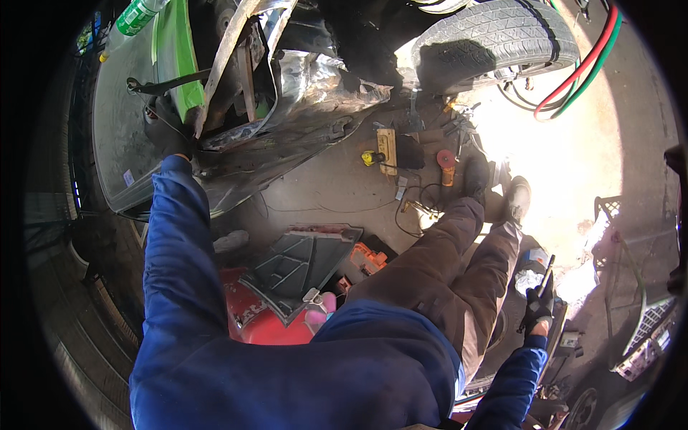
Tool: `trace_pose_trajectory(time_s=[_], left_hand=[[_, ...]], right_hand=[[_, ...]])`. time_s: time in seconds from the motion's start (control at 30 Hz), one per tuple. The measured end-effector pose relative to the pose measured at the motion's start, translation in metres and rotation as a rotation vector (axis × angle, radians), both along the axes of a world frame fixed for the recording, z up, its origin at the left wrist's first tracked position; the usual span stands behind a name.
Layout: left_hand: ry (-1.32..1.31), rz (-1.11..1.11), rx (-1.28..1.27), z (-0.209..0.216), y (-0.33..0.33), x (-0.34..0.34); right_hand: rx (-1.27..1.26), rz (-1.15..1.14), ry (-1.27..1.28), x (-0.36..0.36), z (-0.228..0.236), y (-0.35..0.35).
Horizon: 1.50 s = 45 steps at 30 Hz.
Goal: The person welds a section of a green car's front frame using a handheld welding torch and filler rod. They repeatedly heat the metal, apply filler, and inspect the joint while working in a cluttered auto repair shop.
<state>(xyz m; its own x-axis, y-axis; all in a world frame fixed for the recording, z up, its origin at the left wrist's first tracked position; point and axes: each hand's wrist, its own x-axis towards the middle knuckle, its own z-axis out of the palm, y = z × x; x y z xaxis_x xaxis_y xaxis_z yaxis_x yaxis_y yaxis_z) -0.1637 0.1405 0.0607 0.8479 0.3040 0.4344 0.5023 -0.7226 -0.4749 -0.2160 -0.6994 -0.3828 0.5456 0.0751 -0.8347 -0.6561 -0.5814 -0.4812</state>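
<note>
At upper left, below a bottle [136, 17] with hard-to-see contents, the left hand's [168, 130] grip cannot be told; lower right, the right hand [539, 309] clasps a rod [547, 274].

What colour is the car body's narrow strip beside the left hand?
Bright green; the strip shows best in the head view.

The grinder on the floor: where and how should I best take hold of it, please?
Grip the grinder by its orange body, probably best from your side: the body points toward you, while the red disc sits at the far end.
</note>
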Motion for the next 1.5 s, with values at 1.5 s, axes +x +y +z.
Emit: trace_pose_trajectory(time_s=[1.5], left_hand=[[-0.710,-0.091,-0.634,-0.020,-0.008,0.018]], right_hand=[[0.123,0.346,-0.153,0.108,0.133,0.154]])
